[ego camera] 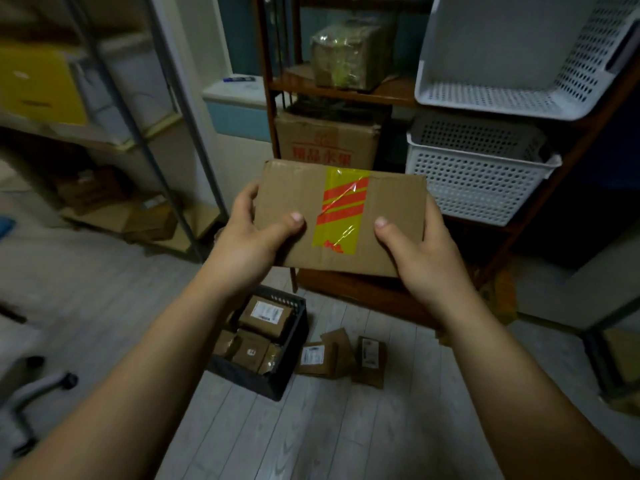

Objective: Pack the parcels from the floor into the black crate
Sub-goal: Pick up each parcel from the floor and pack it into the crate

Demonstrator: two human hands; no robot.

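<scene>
I hold a flat brown cardboard parcel [384, 206] with a yellow and red tape strip up in front of me, high above the floor. My left hand [252, 237] grips its left edge with the thumb on top, and my right hand [420, 254] grips its right edge the same way. Below, the black crate [266, 379] stands on the floor with several brown parcels inside, one with a white label [265, 315]. Two small labelled parcels [317, 358] [370, 362] lie on the floor just right of the crate.
A wooden shelf unit [346, 95] stands behind, holding a cardboard box [327, 142] and white perforated baskets [478, 181]. A metal rack [166, 161] with boxes is at the left. A chair base [34, 393] sits at the lower left.
</scene>
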